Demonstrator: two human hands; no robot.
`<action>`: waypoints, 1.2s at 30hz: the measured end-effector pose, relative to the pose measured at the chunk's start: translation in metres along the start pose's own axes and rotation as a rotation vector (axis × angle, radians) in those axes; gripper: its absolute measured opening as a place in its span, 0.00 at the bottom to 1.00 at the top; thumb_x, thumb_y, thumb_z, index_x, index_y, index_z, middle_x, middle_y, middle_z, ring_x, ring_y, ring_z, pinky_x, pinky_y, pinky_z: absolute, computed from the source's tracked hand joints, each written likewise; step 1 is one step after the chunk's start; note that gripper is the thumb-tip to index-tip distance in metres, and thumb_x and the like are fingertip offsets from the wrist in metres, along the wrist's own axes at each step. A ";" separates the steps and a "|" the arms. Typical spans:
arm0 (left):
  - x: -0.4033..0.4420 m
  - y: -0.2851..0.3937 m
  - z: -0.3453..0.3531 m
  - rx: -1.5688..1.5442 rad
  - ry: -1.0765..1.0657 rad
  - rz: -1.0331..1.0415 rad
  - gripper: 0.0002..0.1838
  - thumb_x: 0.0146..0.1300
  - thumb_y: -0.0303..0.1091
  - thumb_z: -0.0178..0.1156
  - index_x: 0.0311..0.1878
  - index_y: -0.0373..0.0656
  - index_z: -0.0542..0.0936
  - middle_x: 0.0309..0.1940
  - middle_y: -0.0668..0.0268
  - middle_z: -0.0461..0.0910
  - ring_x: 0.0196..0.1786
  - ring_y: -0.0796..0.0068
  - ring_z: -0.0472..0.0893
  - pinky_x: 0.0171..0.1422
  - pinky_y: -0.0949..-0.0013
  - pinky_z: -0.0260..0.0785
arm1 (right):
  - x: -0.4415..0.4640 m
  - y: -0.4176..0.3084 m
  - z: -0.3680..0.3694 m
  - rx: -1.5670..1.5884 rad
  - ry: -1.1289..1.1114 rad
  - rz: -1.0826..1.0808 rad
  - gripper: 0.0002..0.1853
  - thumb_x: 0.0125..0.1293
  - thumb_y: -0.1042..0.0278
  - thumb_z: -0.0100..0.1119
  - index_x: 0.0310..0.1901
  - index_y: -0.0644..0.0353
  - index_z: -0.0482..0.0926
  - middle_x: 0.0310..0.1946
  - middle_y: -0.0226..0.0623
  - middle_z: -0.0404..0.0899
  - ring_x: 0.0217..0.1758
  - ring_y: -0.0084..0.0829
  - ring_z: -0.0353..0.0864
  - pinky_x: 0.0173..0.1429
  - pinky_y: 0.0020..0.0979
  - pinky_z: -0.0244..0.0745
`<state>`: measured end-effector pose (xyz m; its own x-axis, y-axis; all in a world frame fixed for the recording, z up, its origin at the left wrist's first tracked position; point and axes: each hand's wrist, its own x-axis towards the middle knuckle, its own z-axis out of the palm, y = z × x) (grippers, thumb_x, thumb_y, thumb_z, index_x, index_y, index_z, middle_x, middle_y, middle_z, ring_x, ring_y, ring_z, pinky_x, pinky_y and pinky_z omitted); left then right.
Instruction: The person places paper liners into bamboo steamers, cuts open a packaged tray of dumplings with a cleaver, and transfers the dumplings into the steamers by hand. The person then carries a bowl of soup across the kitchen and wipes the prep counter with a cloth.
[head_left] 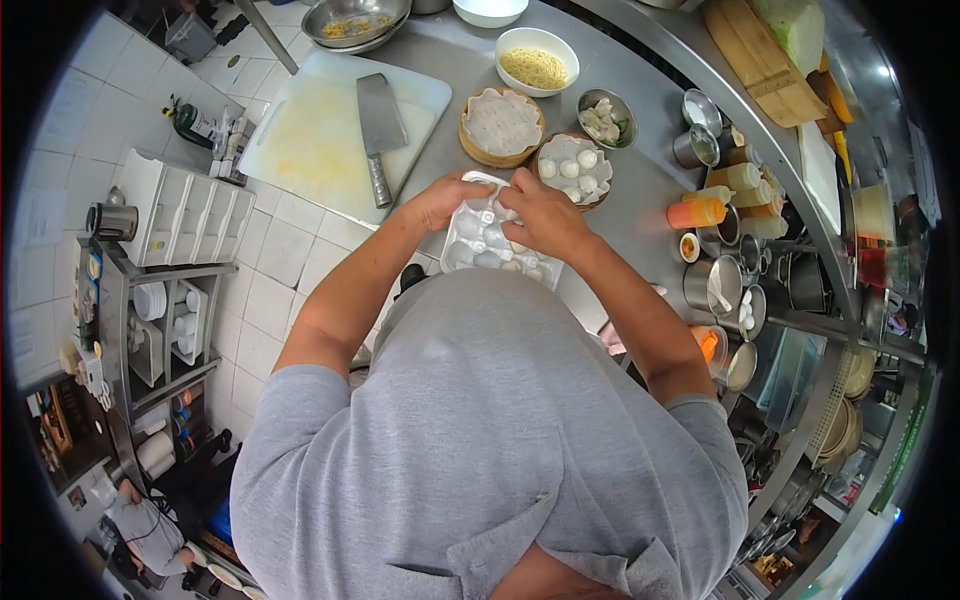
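A white, translucent plastic tray (pixel 486 238) with moulded compartments lies against my front, several pale rounded pieces sitting in it. My left hand (pixel 443 201) grips its far left edge, fingers curled over the rim. Bent over the tray's upper right part is my right hand (pixel 547 216), its fingers drawn together; what they pinch is hidden. Just beyond that hand stands a bamboo steamer (pixel 597 198) with a paper liner and several round white dumplings (pixel 571 170). A second bamboo steamer (pixel 467 148) beside it shows only its pale liner (pixel 502 120).
A cleaver (pixel 379 125) lies on the white cutting board (pixel 300 140) at left. Behind the steamers are a bowl of yellow shreds (pixel 533 68) and a metal bowl (pixel 622 137) of pale pieces. Sauce bottles (pixel 700 211) and pots (pixel 712 285) crowd the right side.
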<state>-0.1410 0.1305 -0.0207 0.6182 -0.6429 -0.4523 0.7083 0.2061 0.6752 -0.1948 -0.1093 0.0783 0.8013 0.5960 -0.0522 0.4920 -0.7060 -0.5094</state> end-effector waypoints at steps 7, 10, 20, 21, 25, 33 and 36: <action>-0.008 0.000 -0.001 0.009 0.100 0.023 0.25 0.77 0.35 0.72 0.71 0.35 0.79 0.60 0.55 0.88 0.56 0.64 0.91 0.60 0.58 0.89 | -0.003 -0.006 0.040 -0.147 0.248 0.100 0.16 0.66 0.60 0.74 0.51 0.55 0.82 0.52 0.43 0.77 0.52 0.50 0.90 0.54 0.52 0.87; -0.008 -0.004 -0.004 -0.025 0.067 -0.001 0.26 0.77 0.35 0.72 0.72 0.36 0.77 0.60 0.56 0.87 0.55 0.63 0.91 0.59 0.57 0.89 | -0.006 -0.017 0.048 -0.108 0.271 0.197 0.16 0.65 0.60 0.76 0.49 0.56 0.83 0.52 0.41 0.77 0.53 0.49 0.89 0.53 0.51 0.86; -0.008 -0.006 -0.004 -0.016 0.033 -0.003 0.22 0.78 0.35 0.71 0.69 0.36 0.80 0.59 0.55 0.88 0.56 0.63 0.92 0.60 0.57 0.88 | -0.013 -0.021 0.055 0.042 0.312 0.291 0.20 0.61 0.69 0.73 0.54 0.59 0.80 0.53 0.48 0.77 0.59 0.56 0.85 0.59 0.55 0.83; -0.008 -0.006 -0.004 -0.003 0.060 0.001 0.22 0.78 0.35 0.71 0.68 0.36 0.80 0.59 0.55 0.88 0.56 0.63 0.91 0.61 0.56 0.88 | -0.012 -0.021 0.055 0.074 0.322 0.295 0.20 0.61 0.69 0.73 0.54 0.59 0.81 0.53 0.48 0.79 0.58 0.58 0.85 0.59 0.56 0.82; -0.014 -0.008 -0.006 -0.011 0.108 0.013 0.20 0.79 0.34 0.69 0.67 0.35 0.82 0.56 0.56 0.89 0.55 0.63 0.91 0.60 0.58 0.87 | -0.010 -0.013 0.053 0.167 0.465 0.367 0.20 0.62 0.66 0.77 0.54 0.61 0.82 0.50 0.43 0.86 0.48 0.51 0.88 0.54 0.50 0.84; -0.024 -0.013 -0.041 0.473 0.473 0.143 0.26 0.77 0.48 0.74 0.62 0.35 0.81 0.54 0.57 0.89 0.55 0.62 0.89 0.62 0.57 0.82 | -0.028 0.089 -0.020 1.653 0.515 0.886 0.17 0.75 0.59 0.75 0.57 0.60 0.84 0.45 0.33 0.86 0.40 0.28 0.89 0.37 0.28 0.82; -0.038 0.008 -0.048 0.954 0.310 0.093 0.33 0.75 0.55 0.74 0.66 0.34 0.80 0.54 0.53 0.89 0.55 0.59 0.88 0.62 0.55 0.81 | -0.021 0.122 -0.035 1.556 0.596 0.758 0.19 0.76 0.61 0.75 0.60 0.63 0.84 0.45 0.36 0.87 0.41 0.30 0.90 0.41 0.29 0.86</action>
<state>-0.1426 0.1926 -0.0261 0.8149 -0.4060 -0.4137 0.1678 -0.5180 0.8388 -0.1392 -0.2213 0.0472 0.8463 -0.0915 -0.5248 -0.4400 0.4351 -0.7855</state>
